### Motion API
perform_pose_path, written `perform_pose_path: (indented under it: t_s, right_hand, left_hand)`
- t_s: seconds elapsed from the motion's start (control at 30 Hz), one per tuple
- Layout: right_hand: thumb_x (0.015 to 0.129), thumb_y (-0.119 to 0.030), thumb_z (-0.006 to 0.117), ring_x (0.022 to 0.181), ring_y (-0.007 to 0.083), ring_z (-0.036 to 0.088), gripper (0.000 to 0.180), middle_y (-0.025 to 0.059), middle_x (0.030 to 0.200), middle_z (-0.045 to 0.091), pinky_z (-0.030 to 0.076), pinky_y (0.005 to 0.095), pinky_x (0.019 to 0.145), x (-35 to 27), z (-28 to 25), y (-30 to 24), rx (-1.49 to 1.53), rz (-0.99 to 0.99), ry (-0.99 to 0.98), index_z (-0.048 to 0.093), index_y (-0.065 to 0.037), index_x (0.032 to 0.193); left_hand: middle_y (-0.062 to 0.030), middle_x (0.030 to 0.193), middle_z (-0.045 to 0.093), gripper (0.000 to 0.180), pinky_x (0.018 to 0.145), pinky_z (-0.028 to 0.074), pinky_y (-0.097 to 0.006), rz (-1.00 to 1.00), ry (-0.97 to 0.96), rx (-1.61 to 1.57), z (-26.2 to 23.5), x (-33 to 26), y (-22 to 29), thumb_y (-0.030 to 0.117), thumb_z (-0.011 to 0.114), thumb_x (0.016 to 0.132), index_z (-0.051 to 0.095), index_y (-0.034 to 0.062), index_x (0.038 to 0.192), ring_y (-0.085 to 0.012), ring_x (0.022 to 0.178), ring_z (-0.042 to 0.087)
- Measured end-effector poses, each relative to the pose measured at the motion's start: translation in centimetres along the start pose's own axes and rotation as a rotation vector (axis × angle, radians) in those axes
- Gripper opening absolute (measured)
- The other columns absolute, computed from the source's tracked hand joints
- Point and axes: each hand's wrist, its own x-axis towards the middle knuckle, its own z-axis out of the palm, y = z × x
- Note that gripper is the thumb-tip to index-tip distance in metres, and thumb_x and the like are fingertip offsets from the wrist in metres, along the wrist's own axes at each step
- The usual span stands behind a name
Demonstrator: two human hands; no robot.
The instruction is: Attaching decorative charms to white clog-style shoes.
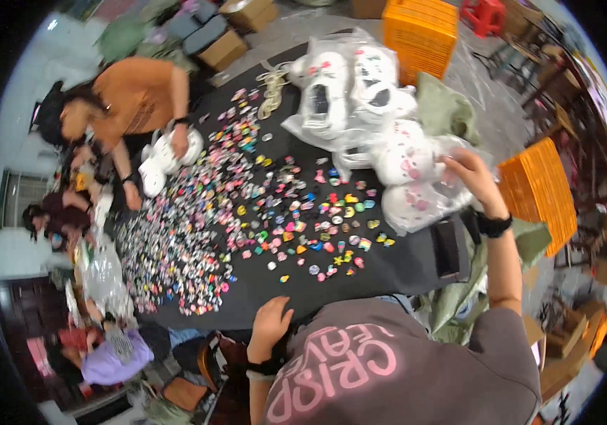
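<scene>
At the right of the table, my right hand (472, 178) is closed in a pinch on the edge of a clear plastic bag (452, 188). White clogs (399, 159) with pink decorations lie in it. Behind them, more white clogs (324, 92) are wrapped in clear plastic. My left hand (271, 322) rests by the near table edge, fingers loosely bent and apart, holding nothing. Small colourful shoe charms (303, 219) are scattered over the black table in front of me, piled densely toward the left.
A dark phone-like slab (448, 248) lies at the table's right edge. Orange crates (538, 191) stand beyond it, near green cloth (448, 106). Across the table, a person in an orange shirt (137, 95) handles white clogs (165, 156). A pale cord bundle (271, 88) lies at the far edge.
</scene>
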Motion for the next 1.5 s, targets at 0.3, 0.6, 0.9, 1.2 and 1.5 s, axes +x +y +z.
perform_pose_path:
  t_s: [0.3, 0.6, 0.9, 1.2, 1.5]
  right_hand:
    - [0.096, -0.015, 0.050, 0.058, 0.0120, 0.056, 0.026, 0.0060, 0.067, 0.061, 0.044, 0.0261, 0.054, -4.7, 10.1, -11.9, 0.246, 0.071, -0.051, 0.059, 0.003, 0.112]
    - [0.096, -0.019, 0.049, 0.067, 0.0195, 0.065, 0.035, 0.0153, 0.079, 0.067, 0.051, 0.0280, 0.065, -5.4, 24.7, -13.0, 0.275, 0.154, -0.633, 0.054, 0.007, 0.119]
    - [0.100, -0.016, 0.043, 0.089, 0.0203, 0.066, 0.035, 0.0154, 0.100, 0.067, 0.052, 0.0300, 0.080, -5.9, 39.0, -11.6, 0.294, 0.233, -1.072, 0.048, 0.002, 0.129]
    - [0.097, -0.014, 0.046, 0.093, 0.0192, 0.065, 0.031, 0.0119, 0.107, 0.065, 0.051, 0.0304, 0.081, -4.8, 39.2, -9.2, 0.316, 0.419, -0.864, 0.048, -0.002, 0.126]
    - [0.095, -0.016, 0.046, 0.070, 0.0136, 0.057, 0.045, 0.0022, 0.078, 0.058, 0.049, 0.0275, 0.066, -4.1, 30.3, -0.8, 0.870, 0.605, -0.255, 0.039, -0.005, 0.138]
  left_hand:
    - [-0.0163, 0.126, 0.054, 0.043, 0.097, 0.042, -0.038, -0.060, 0.123, -0.547, -2.4, 2.0, 0.9, 0.021, 0.058, 0.091, 0.047, 0.0003, 0.128, -0.0277, 0.115, 0.054]
    - [-0.0139, 0.139, 0.037, 0.069, 0.101, 0.036, -0.034, -0.448, 0.267, -1.407, -1.8, 2.9, -4.3, 0.046, 0.051, 0.094, 0.025, 0.0049, 0.143, -0.0220, 0.126, 0.040]
    - [-0.0129, 0.120, 0.055, 0.054, 0.090, 0.046, -0.030, -0.544, 0.627, -1.480, 2.2, -1.6, -12.8, 0.031, 0.057, 0.093, 0.039, -0.0015, 0.133, -0.0187, 0.107, 0.055]
    - [-0.0187, 0.122, 0.056, 0.043, 0.098, 0.038, -0.037, -0.709, 0.745, -0.718, 8.4, -2.2, -20.8, 0.026, 0.054, 0.094, 0.048, -0.0038, 0.125, -0.0300, 0.115, 0.052]
    - [-0.0135, 0.119, 0.055, 0.051, 0.090, 0.043, -0.030, -0.679, 0.845, -1.135, 9.7, -1.3, -20.8, 0.028, 0.059, 0.092, 0.044, -0.0017, 0.131, -0.0186, 0.104, 0.055]
